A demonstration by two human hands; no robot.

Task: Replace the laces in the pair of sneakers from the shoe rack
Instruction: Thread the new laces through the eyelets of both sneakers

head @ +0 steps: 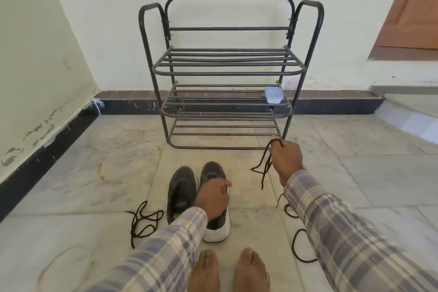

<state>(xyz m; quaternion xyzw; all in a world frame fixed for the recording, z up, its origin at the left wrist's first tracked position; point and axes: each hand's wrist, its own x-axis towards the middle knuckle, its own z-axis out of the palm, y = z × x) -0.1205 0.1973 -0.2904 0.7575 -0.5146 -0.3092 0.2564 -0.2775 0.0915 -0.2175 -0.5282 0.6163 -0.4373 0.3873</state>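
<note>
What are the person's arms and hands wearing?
Both arms wear long sleeves of a checked shirt in pale grey-blue, white and faint yellow, reaching to the wrists: the left sleeve and the right sleeve. The left hand and right hand are bare, with no gloves, and no watch or rings show.

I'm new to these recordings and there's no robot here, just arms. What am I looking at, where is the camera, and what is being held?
There is no machine: a person works bare-handed, and the single camera sits on their head, looking forward and down. The plaid sleeves and bare feet are theirs. The right hand holds a dark lace that hangs to the floor. The left hand is over the right sneaker, fingers loose, gripping nothing. The left sneaker stands beside it. Another lace lies on the floor. Behind stands the rack, with a small blue box on its middle shelf.
</note>
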